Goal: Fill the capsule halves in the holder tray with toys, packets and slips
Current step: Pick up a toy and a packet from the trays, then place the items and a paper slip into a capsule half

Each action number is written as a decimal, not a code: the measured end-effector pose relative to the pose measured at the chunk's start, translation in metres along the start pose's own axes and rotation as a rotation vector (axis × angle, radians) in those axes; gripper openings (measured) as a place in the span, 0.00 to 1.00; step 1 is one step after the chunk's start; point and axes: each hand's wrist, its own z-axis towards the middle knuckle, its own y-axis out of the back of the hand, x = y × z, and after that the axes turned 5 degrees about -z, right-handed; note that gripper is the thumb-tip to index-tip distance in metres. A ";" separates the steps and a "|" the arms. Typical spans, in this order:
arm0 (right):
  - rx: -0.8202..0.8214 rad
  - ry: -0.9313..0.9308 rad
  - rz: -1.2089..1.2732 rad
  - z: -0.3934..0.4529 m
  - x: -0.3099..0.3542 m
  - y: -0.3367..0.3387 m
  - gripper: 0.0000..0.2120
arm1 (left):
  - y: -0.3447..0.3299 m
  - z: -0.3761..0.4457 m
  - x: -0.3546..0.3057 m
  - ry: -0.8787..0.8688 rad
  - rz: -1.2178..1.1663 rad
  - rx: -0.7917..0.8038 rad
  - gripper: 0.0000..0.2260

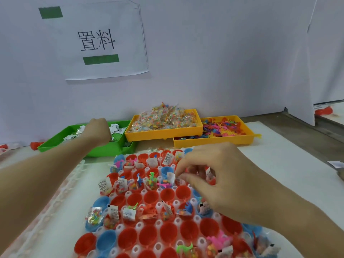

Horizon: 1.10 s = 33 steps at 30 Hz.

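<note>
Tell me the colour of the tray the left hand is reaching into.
Green tray, head view.

- Both forearms are bare right up to the frame edge, with no sleeves in view.
- The left hand (97, 130) and the right hand (221, 181) are bare: no gloves, rings, watch or wristband.
</note>
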 end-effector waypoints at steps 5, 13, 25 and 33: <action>0.001 0.002 0.029 0.000 -0.004 0.001 0.05 | -0.002 0.001 0.001 -0.063 -0.039 -0.008 0.06; 0.009 -0.015 0.028 0.001 -0.006 0.000 0.05 | 0.003 -0.006 0.002 -0.025 -0.092 -0.021 0.06; -0.093 -0.057 0.029 0.001 -0.011 -0.004 0.08 | 0.019 -0.031 -0.021 0.276 -1.050 -0.320 0.05; -0.124 -0.149 0.104 0.003 -0.008 -0.004 0.12 | 0.038 -0.109 -0.054 0.095 -1.403 -0.214 0.08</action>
